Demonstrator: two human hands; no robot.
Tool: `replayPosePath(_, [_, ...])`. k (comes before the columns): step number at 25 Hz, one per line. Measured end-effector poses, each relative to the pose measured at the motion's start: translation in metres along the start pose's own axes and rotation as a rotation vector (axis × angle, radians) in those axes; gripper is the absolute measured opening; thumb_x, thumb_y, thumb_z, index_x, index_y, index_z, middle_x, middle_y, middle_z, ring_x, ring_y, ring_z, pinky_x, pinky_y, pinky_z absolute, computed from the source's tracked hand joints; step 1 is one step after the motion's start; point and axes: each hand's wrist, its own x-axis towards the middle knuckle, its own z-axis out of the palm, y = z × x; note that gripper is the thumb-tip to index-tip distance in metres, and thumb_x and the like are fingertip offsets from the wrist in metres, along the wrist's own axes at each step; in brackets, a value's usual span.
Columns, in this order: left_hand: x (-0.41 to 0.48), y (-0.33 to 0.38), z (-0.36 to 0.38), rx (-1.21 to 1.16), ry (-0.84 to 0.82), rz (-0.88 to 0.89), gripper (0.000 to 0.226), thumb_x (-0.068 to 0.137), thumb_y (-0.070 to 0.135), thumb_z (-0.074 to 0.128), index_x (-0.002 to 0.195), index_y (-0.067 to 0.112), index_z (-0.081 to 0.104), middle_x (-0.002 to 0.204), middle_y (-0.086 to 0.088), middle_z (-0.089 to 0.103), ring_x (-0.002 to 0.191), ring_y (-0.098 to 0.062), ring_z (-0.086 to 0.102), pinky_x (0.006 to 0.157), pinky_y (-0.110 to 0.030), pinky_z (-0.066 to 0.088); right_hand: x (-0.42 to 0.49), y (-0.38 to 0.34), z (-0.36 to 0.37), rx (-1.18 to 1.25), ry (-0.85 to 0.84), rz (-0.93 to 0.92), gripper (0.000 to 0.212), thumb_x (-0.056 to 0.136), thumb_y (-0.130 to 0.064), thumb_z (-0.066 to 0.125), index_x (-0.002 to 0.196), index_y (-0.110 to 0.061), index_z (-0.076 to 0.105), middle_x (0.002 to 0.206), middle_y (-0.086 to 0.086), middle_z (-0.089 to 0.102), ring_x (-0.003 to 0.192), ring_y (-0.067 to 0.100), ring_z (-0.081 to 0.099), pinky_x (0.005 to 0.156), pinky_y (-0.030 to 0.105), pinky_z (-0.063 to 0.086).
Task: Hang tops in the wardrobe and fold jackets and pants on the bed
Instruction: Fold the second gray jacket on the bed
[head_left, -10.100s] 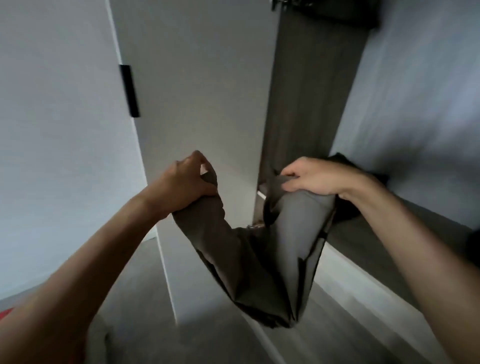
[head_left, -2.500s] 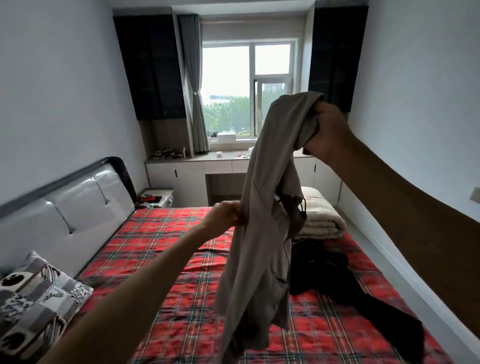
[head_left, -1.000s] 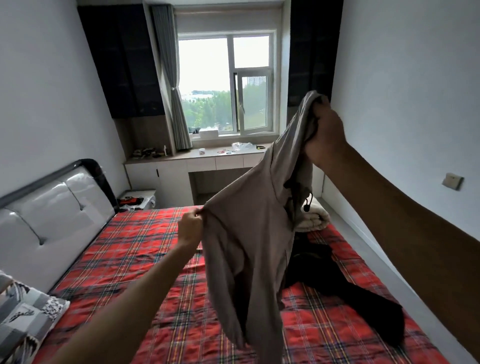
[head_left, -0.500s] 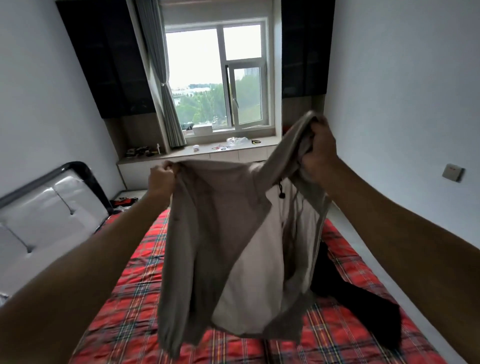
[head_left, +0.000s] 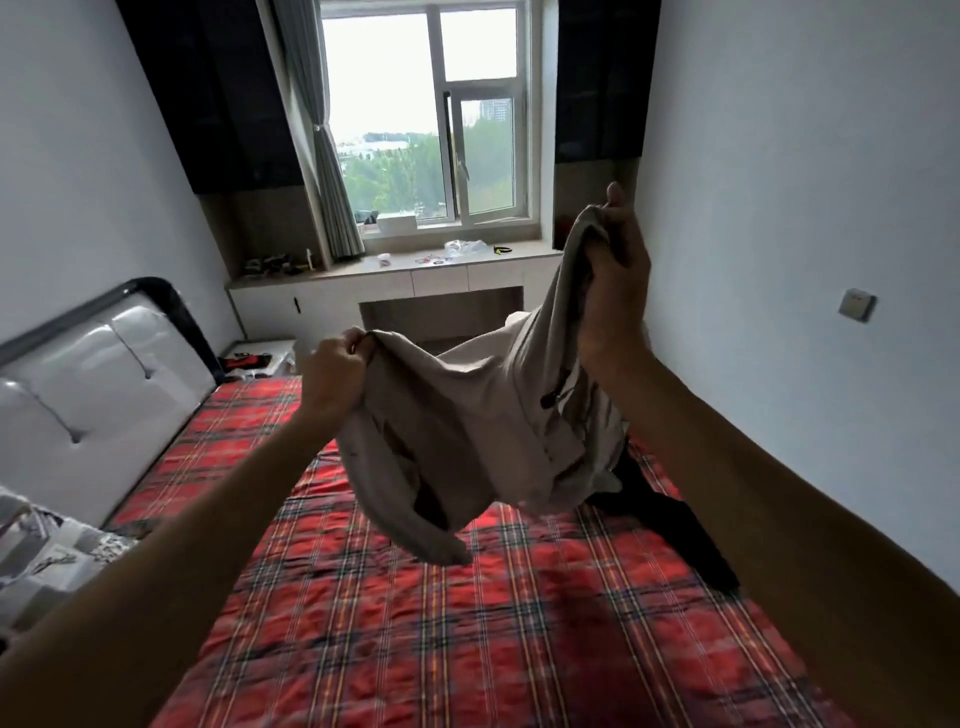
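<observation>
You lowered the spread jacket (head_left: 478, 415) toward the bed (head_left: 467, 623) for folding — left hand (head_left: 332, 371) gripping its 9 o'clock edge, right hand (head_left: 615, 275) its 1 o'clock.

The beige jacket (head_left: 467, 415) is thin, matt woven cloth, smooth but creased. The bed cover (head_left: 519, 623) is quilted plaid cloth, puckered along its stitching. On its right side the black garment (head_left: 670, 519) is dull, soft cloth. At left the headboard (head_left: 93, 384) is padded, glossy and leather-like, in a shiny dark frame. The far curtain (head_left: 322, 156) is matt grey fabric.
</observation>
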Motion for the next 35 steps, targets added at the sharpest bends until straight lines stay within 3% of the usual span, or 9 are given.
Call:
replayPosePath(3, [-0.049, 0.014, -0.026, 0.022, -0.008, 0.059, 0.021, 0.099, 0.019, 0.054, 0.097, 0.006, 0.07, 0.094, -0.014, 0.07, 0.087, -0.025, 0.06, 0.069, -0.026, 0.032, -0.042, -0.029, 0.017, -0.097, -0.06, -0.166, 0.021, 0.085, -0.007, 0.055, 0.088, -0.027, 0.061, 0.131, -0.015, 0.054, 0.125, 0.003, 0.048, 0.108, 0.034, 0.037])
replayPosePath(7, [-0.078, 0.04, -0.064, 0.047, -0.006, 0.109, 0.023, 0.099, 0.022, 0.054, 0.097, 0.006, 0.072, 0.095, -0.019, 0.07, 0.091, -0.032, 0.064, 0.07, -0.033, 0.037, -0.057, -0.074, 0.035, -0.068, -0.065, -0.313, 0.022, 0.088, -0.001, 0.051, 0.104, -0.012, 0.061, 0.13, -0.003, 0.05, 0.119, -0.007, 0.049, 0.104, 0.018, 0.036])
replayPosePath(12, [-0.087, 0.055, -0.086, -0.174, -0.091, 0.049, 0.02, 0.097, 0.024, 0.059, 0.086, 0.013, 0.072, 0.077, -0.004, 0.068, 0.068, -0.01, 0.058, 0.063, -0.021, 0.043, -0.038, -0.073, 0.044, -0.088, -0.087, -0.302, 0.023, 0.089, -0.004, 0.052, 0.109, -0.011, 0.059, 0.136, -0.002, 0.047, 0.13, 0.007, 0.044, 0.116, 0.035, 0.032])
replayPosePath(16, [-0.07, 0.031, -0.062, -0.287, -0.165, -0.08, 0.026, 0.098, 0.024, 0.057, 0.077, 0.016, 0.07, 0.07, 0.002, 0.065, 0.066, -0.007, 0.056, 0.066, -0.027, 0.045, -0.015, -0.029, 0.036, -0.166, -0.138, -0.264, 0.032, 0.09, 0.001, 0.051, 0.102, -0.028, 0.054, 0.122, -0.006, 0.054, 0.12, -0.001, 0.049, 0.108, 0.023, 0.036])
replayPosePath(20, [-0.04, -0.011, -0.004, -0.36, -0.229, -0.249, 0.019, 0.1, 0.021, 0.054, 0.091, 0.017, 0.07, 0.086, 0.003, 0.07, 0.076, -0.006, 0.064, 0.074, -0.021, 0.053, 0.028, 0.044, 0.024, -0.204, -0.203, -0.135, 0.01, 0.088, -0.018, 0.052, 0.092, -0.016, 0.061, 0.086, -0.01, 0.059, 0.086, 0.001, 0.059, 0.088, 0.025, 0.047])
replayPosePath(25, [-0.049, -0.114, 0.086, -0.073, -0.346, -0.297, 0.018, 0.099, 0.016, 0.056, 0.101, 0.005, 0.07, 0.096, -0.01, 0.071, 0.086, -0.017, 0.063, 0.082, -0.029, 0.049, 0.038, 0.155, -0.01, -0.59, -0.299, 0.007, 0.013, 0.086, -0.015, 0.051, 0.092, -0.012, 0.062, 0.082, 0.003, 0.067, 0.082, 0.022, 0.065, 0.073, 0.038, 0.05])
replayPosePath(27, [-0.086, -0.163, 0.125, 0.062, -0.452, -0.382, 0.017, 0.097, 0.013, 0.058, 0.083, 0.011, 0.067, 0.087, -0.012, 0.069, 0.081, -0.021, 0.061, 0.077, -0.033, 0.045, 0.001, 0.22, -0.042, -0.82, -0.355, 0.163, 0.01, 0.086, -0.014, 0.051, 0.09, -0.013, 0.06, 0.081, 0.008, 0.068, 0.08, 0.027, 0.063, 0.07, 0.036, 0.044])
replayPosePath(30, [-0.15, -0.216, 0.174, 0.14, -0.578, -0.56, 0.035, 0.097, 0.017, 0.059, 0.062, 0.021, 0.052, 0.064, 0.002, 0.057, 0.066, -0.015, 0.051, 0.066, -0.03, 0.037, -0.078, 0.313, -0.108, -0.881, -0.444, 0.736, 0.018, 0.09, -0.012, 0.052, 0.073, -0.011, 0.056, 0.069, 0.002, 0.059, 0.076, 0.02, 0.055, 0.061, 0.031, 0.035])
replayPosePath(35, [-0.18, -0.274, 0.212, 0.176, -0.655, -0.71, 0.031, 0.097, 0.022, 0.059, 0.068, 0.01, 0.063, 0.068, -0.002, 0.063, 0.066, -0.014, 0.052, 0.062, -0.025, 0.039, -0.164, 0.406, -0.194, -0.661, -0.354, 1.557, 0.018, 0.079, -0.014, 0.066, 0.087, 0.0, 0.074, 0.085, 0.016, 0.073, 0.083, 0.029, 0.069, 0.079, 0.037, 0.055])
